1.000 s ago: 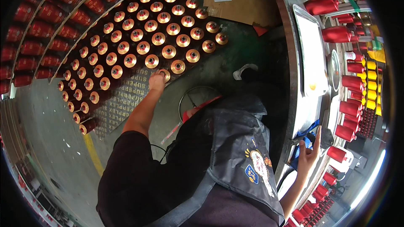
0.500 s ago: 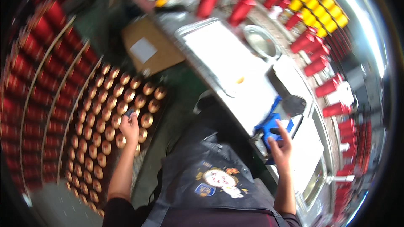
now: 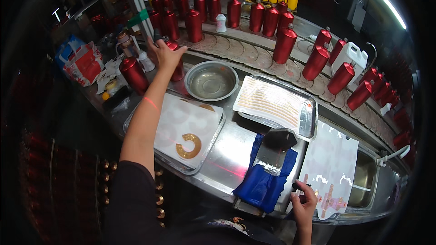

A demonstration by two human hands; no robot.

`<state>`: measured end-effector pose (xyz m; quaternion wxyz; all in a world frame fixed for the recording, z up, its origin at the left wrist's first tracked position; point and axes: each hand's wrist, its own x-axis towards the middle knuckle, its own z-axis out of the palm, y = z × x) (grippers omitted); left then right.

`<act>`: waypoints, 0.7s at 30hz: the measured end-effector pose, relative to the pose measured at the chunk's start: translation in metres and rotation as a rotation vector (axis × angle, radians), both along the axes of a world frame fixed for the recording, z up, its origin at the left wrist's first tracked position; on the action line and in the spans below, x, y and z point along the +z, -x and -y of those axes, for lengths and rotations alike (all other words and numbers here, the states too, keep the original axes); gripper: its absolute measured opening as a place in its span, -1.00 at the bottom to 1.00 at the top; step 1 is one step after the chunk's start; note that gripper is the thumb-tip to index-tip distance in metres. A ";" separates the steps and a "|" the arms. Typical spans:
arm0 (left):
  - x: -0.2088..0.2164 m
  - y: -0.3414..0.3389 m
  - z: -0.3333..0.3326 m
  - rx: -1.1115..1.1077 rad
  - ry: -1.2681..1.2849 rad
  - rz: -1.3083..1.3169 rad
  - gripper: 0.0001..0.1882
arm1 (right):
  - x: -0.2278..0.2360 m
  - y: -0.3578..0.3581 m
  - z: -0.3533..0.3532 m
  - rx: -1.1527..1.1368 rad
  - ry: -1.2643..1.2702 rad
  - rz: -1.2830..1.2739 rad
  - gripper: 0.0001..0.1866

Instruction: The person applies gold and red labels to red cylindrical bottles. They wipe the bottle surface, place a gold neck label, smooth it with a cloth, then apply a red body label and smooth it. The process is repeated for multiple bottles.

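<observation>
We see our left hand [image 3: 164, 53] stretched far across the steel desk [image 3: 227, 159], its fingers spread and curved around the neck of a glossy red metal bottle [image 3: 175, 63] that stands upright, long axis vertical, neck pointing up. Whether the fingers fully clasp it we cannot tell. The bottle stands at the far left of the desk, just beside a round steel bowl [image 3: 211, 80], with another upright red bottle [image 3: 134, 74] near its left.

Our right hand [image 3: 303, 203] rests at the near edge of the desk, fingers curled on a small dark object [image 3: 300, 186] that is too hidden to name, touching a white sheet with gold and pink decals [image 3: 331, 168].

Between our hands lie a shallow steel tray with a white sheet and a gold ring-shaped decal [image 3: 188, 145], a blue cloth [image 3: 265, 183] under a dark scraper [image 3: 277, 147], and a steel tray of gold strip decals [image 3: 274, 104].

Behind, a row of red bottles [image 3: 284, 43] lines a curved ledge, crowding the far side; open desk surface shows between the trays.
</observation>
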<state>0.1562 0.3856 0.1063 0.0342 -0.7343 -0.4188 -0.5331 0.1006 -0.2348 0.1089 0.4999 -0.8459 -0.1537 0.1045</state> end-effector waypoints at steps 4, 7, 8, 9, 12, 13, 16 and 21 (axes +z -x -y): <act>-0.025 -0.008 -0.055 -0.088 0.292 -0.009 -0.14 | -0.023 -0.021 0.013 -0.061 -0.007 0.026 -0.58; -0.025 0.002 -0.051 -0.228 0.120 0.003 -0.26 | -0.030 -0.027 0.013 -0.088 -0.015 -0.120 -0.58; -0.019 0.010 -0.043 -0.251 0.129 0.015 -0.27 | -0.030 -0.030 0.011 -0.045 -0.009 -0.107 -0.59; -0.009 0.019 -0.034 -0.264 0.145 0.016 -0.29 | -0.031 -0.031 0.009 -0.050 -0.013 -0.124 -0.59; 0.032 0.056 0.008 -0.449 0.230 0.257 -0.39 | -0.031 -0.033 0.000 -0.009 -0.081 -0.075 -0.59; 0.045 0.070 0.024 -0.598 0.348 0.437 -0.46 | -0.031 -0.033 -0.003 -0.001 -0.099 -0.103 -0.59; 0.076 0.113 0.074 -0.952 1.031 0.922 -0.60 | -0.029 -0.028 -0.016 0.037 -0.202 -0.098 -0.59; 0.054 0.134 0.159 -0.944 1.493 1.010 -0.47 | -0.015 -0.004 -0.033 0.205 -0.183 -0.068 -0.59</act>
